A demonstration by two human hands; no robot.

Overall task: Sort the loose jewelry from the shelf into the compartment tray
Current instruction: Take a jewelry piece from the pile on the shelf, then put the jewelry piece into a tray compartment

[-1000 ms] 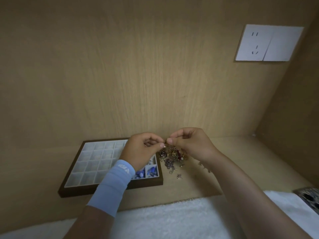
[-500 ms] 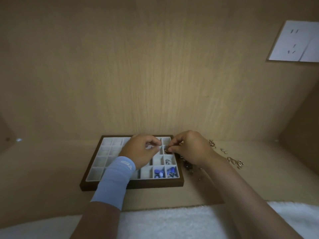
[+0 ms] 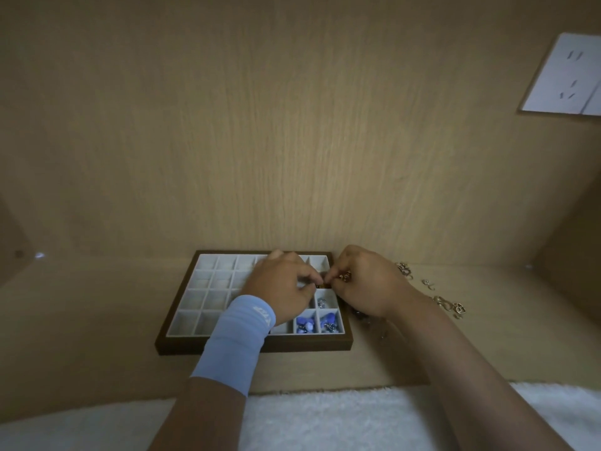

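Fingers of our left hand and right hand pinch a gold piece over the tray's right edge — loose jewelry beside it.

Tray sits on the shelf at your 12 o'clock. Loose jewelry lies at its 3 o'clock, sorted pieces in its 5 o'clock compartments. Towel at 6, wall socket at 2.

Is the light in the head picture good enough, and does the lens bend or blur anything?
Head view: the light is dim and warm, without glare, with only one small bright spot at the left; the wide lens slants the wall socket; the small piece pinched between the left hand and the right hand is too dark to read.
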